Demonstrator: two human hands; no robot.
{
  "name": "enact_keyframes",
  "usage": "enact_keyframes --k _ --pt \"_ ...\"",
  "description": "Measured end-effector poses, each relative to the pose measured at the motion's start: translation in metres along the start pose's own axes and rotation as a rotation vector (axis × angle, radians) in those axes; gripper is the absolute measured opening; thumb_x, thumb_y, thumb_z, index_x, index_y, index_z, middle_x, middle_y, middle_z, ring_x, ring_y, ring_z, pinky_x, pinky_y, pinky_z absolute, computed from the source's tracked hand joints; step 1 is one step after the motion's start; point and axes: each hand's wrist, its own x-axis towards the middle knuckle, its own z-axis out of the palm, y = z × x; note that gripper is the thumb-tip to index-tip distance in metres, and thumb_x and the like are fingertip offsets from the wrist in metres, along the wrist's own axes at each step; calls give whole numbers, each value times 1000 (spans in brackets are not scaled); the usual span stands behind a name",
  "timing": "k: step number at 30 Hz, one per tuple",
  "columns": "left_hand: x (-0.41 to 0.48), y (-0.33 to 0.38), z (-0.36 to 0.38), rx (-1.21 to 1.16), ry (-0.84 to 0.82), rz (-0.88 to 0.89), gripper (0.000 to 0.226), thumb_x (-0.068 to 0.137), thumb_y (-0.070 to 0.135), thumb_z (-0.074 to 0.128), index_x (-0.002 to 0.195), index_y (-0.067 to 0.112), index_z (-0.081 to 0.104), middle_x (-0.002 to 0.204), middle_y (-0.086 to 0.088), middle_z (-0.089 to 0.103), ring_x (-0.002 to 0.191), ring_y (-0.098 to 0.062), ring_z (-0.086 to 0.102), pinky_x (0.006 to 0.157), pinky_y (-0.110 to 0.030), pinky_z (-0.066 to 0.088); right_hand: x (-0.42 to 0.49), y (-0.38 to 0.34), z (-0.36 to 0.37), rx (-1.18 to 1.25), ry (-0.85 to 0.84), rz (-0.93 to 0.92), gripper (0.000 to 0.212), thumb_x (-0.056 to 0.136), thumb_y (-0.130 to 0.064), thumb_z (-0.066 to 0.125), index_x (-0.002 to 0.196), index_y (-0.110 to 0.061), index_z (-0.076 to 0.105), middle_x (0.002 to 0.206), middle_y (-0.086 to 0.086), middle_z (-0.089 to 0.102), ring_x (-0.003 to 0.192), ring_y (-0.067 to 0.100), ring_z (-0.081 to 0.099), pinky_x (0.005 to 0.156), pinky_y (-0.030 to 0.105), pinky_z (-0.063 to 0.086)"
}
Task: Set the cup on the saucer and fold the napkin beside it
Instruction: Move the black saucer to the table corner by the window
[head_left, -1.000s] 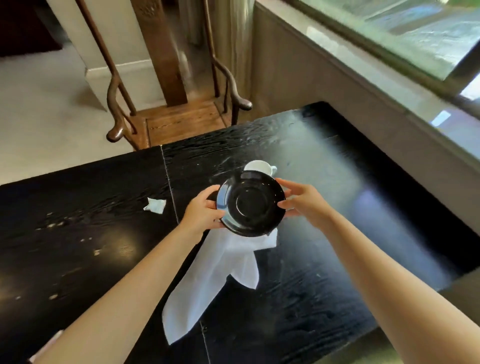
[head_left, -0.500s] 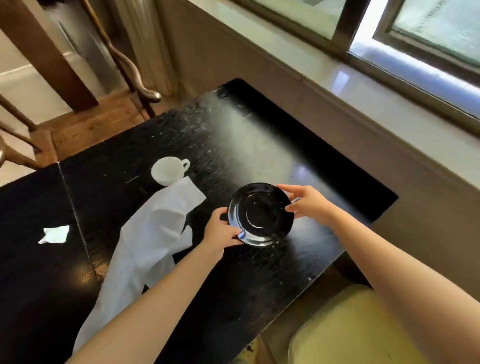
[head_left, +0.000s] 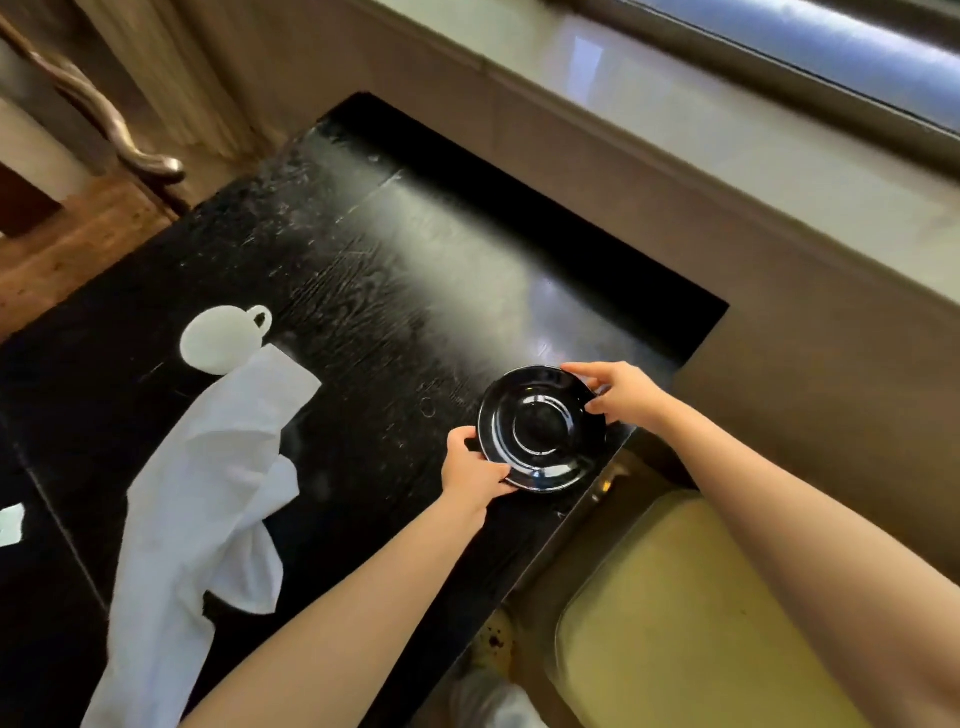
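Both of my hands pinch the black saucer by its rim, left hand near side, right hand far side, by the table's right corner. The white cup stands well off to the left, nearer my left hand, with the crumpled napkin touching it.

Black wooden table gleaming, pale scuffs streaking its top. White cup standing upright at far left, crumpled white napkin sprawling from cup's near side toward near edge. Small white scrap lying further left. Black saucer sitting at right corner; contact with top unclear.
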Motion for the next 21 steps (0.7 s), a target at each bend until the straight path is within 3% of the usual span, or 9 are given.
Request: enact_keyframes --k 3,6,11,15,19,21 --pt "3 -10 3 15 6 -10 55 80 -18 55 119 18 40 94 -10 59 83 -19 64 64 -32 58 1 13 8 -4 6 -5 63 82 8 56 133 -28 51 96 4 59 74 18 55 66 29 53" --pt "5 -14 2 32 6 -11 54 80 -17 55 118 18 40 95 -11 59 84 -19 64 66 -33 58 2 18 11 3 4 -13 62 83 7 56 134 -29 50 97 2 55 76 20 54 68 30 53" --pt "8 -15 0 52 -22 -7 56 80 -17 56 120 19 40 95 -10 60 85 -19 64 72 -36 59 4 18 13 -4 -13 0 62 85 7 54 135 -29 47 117 10 56 86 22 55 75 32 53" --pt "5 -15 -4 110 -54 21 55 80 -14 58 122 16 38 91 -7 60 81 -14 63 65 -28 57 2 13 15 -111 -9 2 57 85 6 53 137 -17 45 129 12 56 112 28 53 88 30 43" --pt "9 -7 -7 202 -40 -25 62 80 -6 62 131 15 33 103 -14 59 83 -20 64 68 -33 58 1 7 14 -68 -39 74 47 87 5 50 130 -14 50 118 10 58 93 27 58 80 37 54" --pt "10 3 -10 316 2 -47 65 83 2 64 136 16 30 108 -14 56 87 -23 63 71 -36 58 1 2 12 -70 -67 125 42 89 -1 51 130 -12 50 125 12 56 97 31 62 78 39 57"
